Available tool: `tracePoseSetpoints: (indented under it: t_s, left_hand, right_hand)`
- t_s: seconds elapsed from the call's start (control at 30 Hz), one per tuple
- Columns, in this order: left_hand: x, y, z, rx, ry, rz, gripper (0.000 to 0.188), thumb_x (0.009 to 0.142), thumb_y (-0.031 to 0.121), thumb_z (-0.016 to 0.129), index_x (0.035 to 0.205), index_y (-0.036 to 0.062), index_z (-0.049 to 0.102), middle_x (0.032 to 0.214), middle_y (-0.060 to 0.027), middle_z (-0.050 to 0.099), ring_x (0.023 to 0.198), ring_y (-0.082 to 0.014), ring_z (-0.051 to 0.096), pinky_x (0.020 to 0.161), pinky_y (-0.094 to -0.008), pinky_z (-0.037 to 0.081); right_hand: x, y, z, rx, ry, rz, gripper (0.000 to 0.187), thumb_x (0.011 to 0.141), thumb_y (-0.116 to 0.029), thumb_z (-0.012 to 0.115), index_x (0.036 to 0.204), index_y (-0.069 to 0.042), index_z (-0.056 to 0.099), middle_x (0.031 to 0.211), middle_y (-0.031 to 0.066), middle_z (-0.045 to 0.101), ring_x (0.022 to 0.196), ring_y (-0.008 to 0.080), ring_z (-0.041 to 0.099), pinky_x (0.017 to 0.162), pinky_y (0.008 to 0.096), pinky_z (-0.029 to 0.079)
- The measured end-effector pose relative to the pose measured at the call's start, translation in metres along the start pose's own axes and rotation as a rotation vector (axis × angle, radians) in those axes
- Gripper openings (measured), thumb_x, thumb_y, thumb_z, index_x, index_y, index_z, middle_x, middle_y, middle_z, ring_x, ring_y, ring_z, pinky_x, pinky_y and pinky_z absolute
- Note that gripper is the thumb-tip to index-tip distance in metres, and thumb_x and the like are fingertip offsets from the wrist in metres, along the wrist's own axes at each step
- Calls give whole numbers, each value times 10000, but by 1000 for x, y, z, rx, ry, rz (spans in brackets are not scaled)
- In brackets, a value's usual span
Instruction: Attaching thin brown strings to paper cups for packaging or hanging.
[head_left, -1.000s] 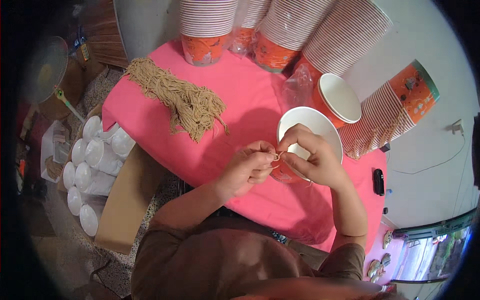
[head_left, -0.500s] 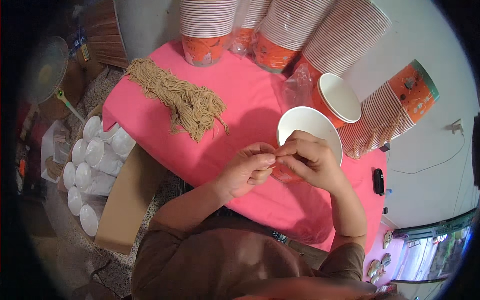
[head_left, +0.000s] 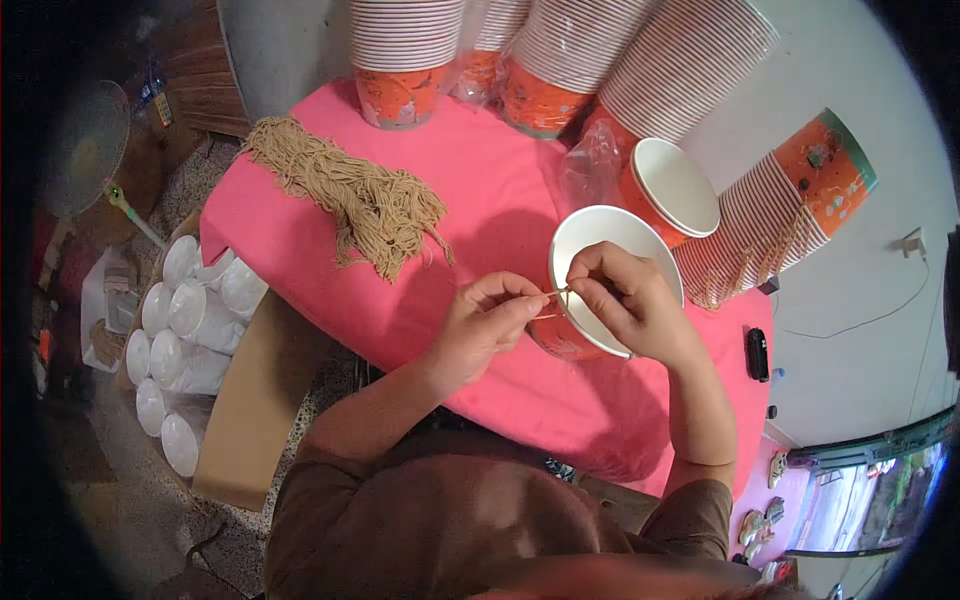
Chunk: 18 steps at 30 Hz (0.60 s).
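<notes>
My left hand [head_left: 490, 322] and my right hand [head_left: 630, 305] are pinched together over the near side of an orange paper bucket with a white inside [head_left: 600, 235]. Between their fingertips runs a short piece of thin tan cord [head_left: 556, 293], with a loose strand below it. The bucket stands upright on the pink cloth, its mouth tilted a little, and my right hand covers part of it. To the left lies a long heap of tan cords [head_left: 350, 195], touched by neither hand.
Tall stacks of orange buckets [head_left: 405, 95] line the back of the pink-covered table [head_left: 480, 180]. One stack leans at the right, with cords [head_left: 780, 250] draped over it. A nested pair [head_left: 678, 185] sits before it. Left of the table, a cardboard box [head_left: 255, 400] holds wrapped white cups [head_left: 190, 308].
My hands have drawn slightly apart, the right one moving up and the left one opening its grip a little, so the cord between them now shows. The view has shifted slightly.
</notes>
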<state>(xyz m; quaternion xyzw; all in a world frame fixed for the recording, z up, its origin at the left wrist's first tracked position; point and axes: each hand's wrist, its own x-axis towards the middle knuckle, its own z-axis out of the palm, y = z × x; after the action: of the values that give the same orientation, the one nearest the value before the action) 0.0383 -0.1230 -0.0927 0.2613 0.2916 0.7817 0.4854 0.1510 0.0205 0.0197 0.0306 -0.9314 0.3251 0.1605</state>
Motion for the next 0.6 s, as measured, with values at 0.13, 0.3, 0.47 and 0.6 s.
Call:
tracePoseSetpoints:
  t_s: [0.13, 0.3, 0.47, 0.6]
  left_hand:
    - [-1, 0, 2, 65, -7, 16, 72, 921, 61, 563, 974, 42, 608, 646, 71, 433, 489, -5, 282, 424, -182, 211]
    - [-1, -3, 1, 92, -2, 33, 68, 920, 64, 568, 968, 43, 611, 647, 70, 436, 488, -7, 280, 427, -189, 202]
    - [-3, -8, -3, 61, -11, 35, 74, 923, 113, 599, 958, 58, 635, 675, 81, 483, 517, 8, 325, 440, -178, 222]
    - [-5, -11, -2, 3, -6, 12, 70, 925, 106, 594, 955, 59, 636, 666, 80, 474, 511, 6, 318, 439, -178, 220]
  right_hand:
    - [-1, 3, 1, 28, 30, 13, 46, 882, -31, 573, 923, -20, 555, 756, 97, 623, 655, 243, 632, 588, 318, 472]
    - [-1, 4, 2, 76, 39, 32, 50, 890, -32, 570, 935, -14, 557, 753, 79, 611, 648, 187, 608, 584, 292, 460]
    - [-2, 8, -1, 187, 13, 72, 53, 905, -36, 566, 947, -2, 566, 775, 30, 599, 684, 90, 560, 599, 246, 448]
    - [-1, 8, -5, 279, -8, 74, 61, 920, -52, 566, 943, 4, 569, 801, 3, 592, 718, 47, 527, 620, 214, 442]
